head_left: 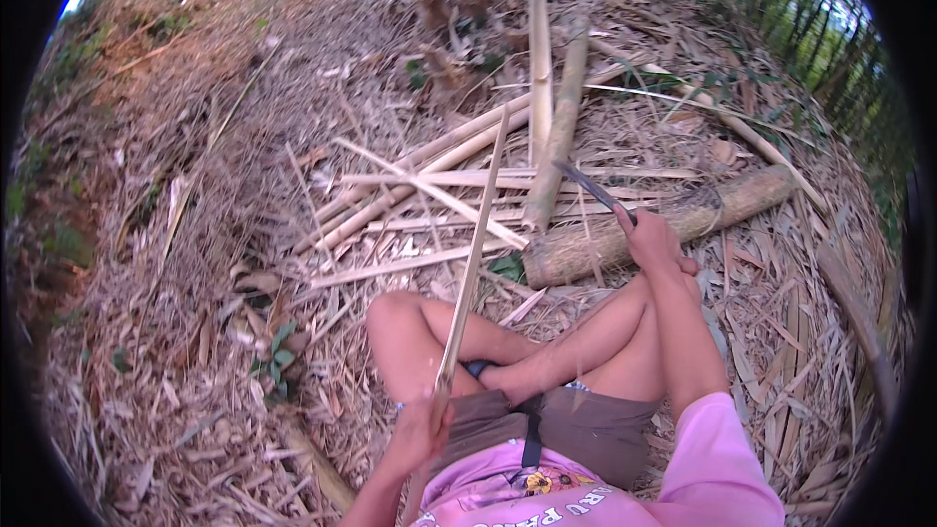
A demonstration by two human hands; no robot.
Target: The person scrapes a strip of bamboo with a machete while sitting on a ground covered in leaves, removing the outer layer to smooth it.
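Note:
My left hand (pixel 422 434) is closed around the lower part of a long bamboo strip (pixel 473 259), which slants up and away over my crossed legs. In my closed right hand (pixel 652 242) is a knife (pixel 592 185) with a dark blade pointing up and to the left. The knife's handle is mostly hidden by my fingers. The blade and the strip are apart. Just beyond my right hand lies a thick log (pixel 673 229), and several split bamboo pieces (pixel 429 179) are scattered past my shins.
An upright-looking split bamboo length (pixel 540 68) and a round pole (pixel 558 132) lean or lie beyond the log. Dry leaves and bamboo litter cover the ground. A small green plant (pixel 280 361) grows at the left. A curved branch (pixel 859 312) lies at far right.

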